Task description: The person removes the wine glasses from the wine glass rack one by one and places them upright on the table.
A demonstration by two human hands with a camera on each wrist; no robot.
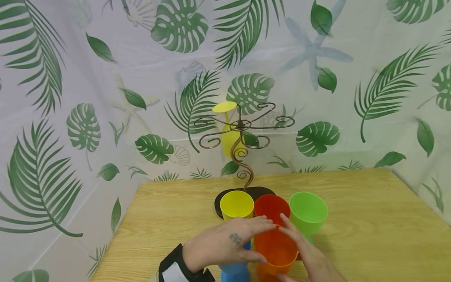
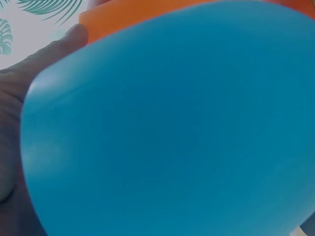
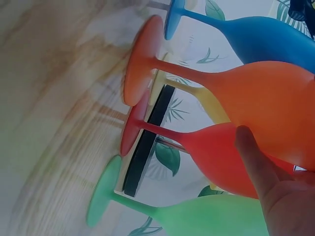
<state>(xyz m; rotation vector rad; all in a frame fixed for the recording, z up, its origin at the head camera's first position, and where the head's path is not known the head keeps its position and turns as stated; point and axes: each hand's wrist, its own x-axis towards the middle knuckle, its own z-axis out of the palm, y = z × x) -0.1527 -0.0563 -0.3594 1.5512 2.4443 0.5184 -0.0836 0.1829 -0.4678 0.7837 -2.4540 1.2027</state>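
An orange goblet (image 1: 275, 246) stands upright between my hands, its foot on the tabletop in the right wrist view. My left hand (image 1: 229, 239) arches over a blue goblet (image 1: 234, 271), with the thumb and extended fingers at the orange rim. On the other side, my right hand (image 1: 311, 256) has its fingers stretched along the orange bowl, and a fingertip meets that bowl in the right wrist view. Just behind stand a red goblet (image 1: 270, 207), a yellow goblet (image 1: 237, 205) and a light green goblet (image 1: 308, 213). The blue bowl fills most of the left wrist view.
Behind the goblets rises a curled metal glass rack (image 1: 249, 172) on a black base (image 1: 262, 190). Another yellow goblet (image 1: 230, 145) hangs upside down from one arm. The wooden table (image 1: 366, 219) backs onto a leaf-patterned cloth (image 1: 105, 86).
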